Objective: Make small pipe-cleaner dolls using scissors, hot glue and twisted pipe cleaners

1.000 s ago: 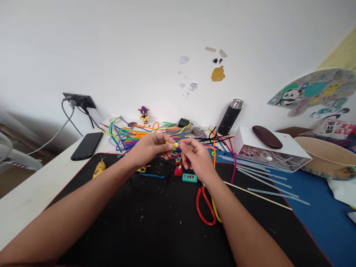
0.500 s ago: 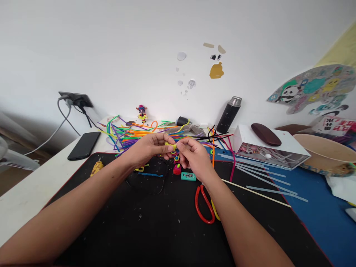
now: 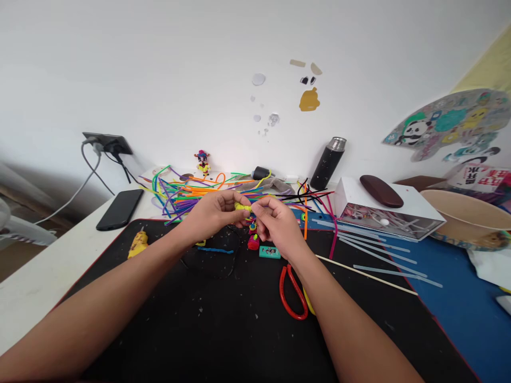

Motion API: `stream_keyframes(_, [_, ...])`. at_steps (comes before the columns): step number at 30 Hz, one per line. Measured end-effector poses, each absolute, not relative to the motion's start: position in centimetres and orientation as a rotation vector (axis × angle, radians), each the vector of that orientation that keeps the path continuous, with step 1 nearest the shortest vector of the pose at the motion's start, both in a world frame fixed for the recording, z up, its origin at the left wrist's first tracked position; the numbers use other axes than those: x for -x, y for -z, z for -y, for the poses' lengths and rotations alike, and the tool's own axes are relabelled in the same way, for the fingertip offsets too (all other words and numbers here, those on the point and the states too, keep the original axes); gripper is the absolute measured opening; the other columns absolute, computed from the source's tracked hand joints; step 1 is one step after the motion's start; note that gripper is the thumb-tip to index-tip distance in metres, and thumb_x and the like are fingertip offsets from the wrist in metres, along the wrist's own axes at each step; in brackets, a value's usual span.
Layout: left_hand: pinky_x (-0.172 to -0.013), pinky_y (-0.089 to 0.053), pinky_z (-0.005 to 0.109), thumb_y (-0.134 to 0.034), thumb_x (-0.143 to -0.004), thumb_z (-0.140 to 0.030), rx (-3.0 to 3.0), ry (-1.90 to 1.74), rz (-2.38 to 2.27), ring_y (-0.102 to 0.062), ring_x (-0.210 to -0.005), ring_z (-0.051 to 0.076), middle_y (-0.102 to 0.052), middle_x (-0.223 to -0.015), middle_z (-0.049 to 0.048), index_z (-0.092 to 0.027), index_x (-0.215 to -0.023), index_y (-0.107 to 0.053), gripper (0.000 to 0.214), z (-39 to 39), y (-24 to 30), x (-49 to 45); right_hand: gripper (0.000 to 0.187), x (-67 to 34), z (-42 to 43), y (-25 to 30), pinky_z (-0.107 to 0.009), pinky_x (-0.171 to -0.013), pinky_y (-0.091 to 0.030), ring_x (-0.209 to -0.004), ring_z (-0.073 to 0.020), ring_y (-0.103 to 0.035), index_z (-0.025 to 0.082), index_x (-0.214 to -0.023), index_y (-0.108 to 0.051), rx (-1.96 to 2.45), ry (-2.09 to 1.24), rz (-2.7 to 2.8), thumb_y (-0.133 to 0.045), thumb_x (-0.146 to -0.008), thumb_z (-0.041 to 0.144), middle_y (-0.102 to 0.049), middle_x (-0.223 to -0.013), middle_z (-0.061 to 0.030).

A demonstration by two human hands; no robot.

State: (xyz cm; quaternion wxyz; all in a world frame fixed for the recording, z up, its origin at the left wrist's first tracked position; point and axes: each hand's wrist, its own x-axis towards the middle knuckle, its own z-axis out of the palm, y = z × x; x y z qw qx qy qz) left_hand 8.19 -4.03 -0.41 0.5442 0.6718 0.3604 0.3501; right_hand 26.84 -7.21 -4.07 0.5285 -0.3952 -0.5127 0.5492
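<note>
Between both hands, above the middle of the black mat, is a short yellow coiled piece [image 3: 241, 207] that looks like wound pipe cleaner. My left hand [image 3: 217, 214] pinches it between thumb and fingers. Thumb and forefinger of my right hand [image 3: 278, 222] close on its right end; the fingertips partly hide it. Just below the hands is a small pink-red figure part [image 3: 253, 242], its upper portion covered by my fingers. A teal box [image 3: 270, 251] lies beside it. Under my right forearm, red-handled pliers or scissors [image 3: 293, 292] are partly hidden. A blue fuzzy strip [image 3: 215, 250] lies left of centre.
Many coloured pipe cleaners [image 3: 191, 199] are heaped along the wall. A small doll [image 3: 203, 163] and a black flask [image 3: 328, 163] stand behind. Left are a phone [image 3: 120, 210] and a yellow glue gun [image 3: 138, 244]. Right are glue sticks [image 3: 383, 252], a wooden stick [image 3: 367, 275] and a white box [image 3: 347, 194].
The hands stay nearly in place, both still pinching the yellow piece, more of which now shows. The whole view has shifted slightly.
</note>
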Motion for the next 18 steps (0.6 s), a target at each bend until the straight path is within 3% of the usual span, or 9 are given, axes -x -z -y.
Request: stream_keyframes(18, [-0.068, -0.058, 0.026, -0.085, -0.082, -0.042, -1.607, -0.902, -0.774, -0.066, -0.069, 0.012, -0.069, -0.079, -0.0016, -0.016, -0.097, -0.068, 0.035, 3.7, 1.6, -8.6, 0.04, -26.3, 7.3, 4.4, -0.018, -0.034, -0.027, -0.034, -0.0079, -0.046, 0.023, -0.086, -0.056, 0.903, -1.346, 1.147, -0.076, -0.086, 0.058, -0.049, -0.05, 0.0114])
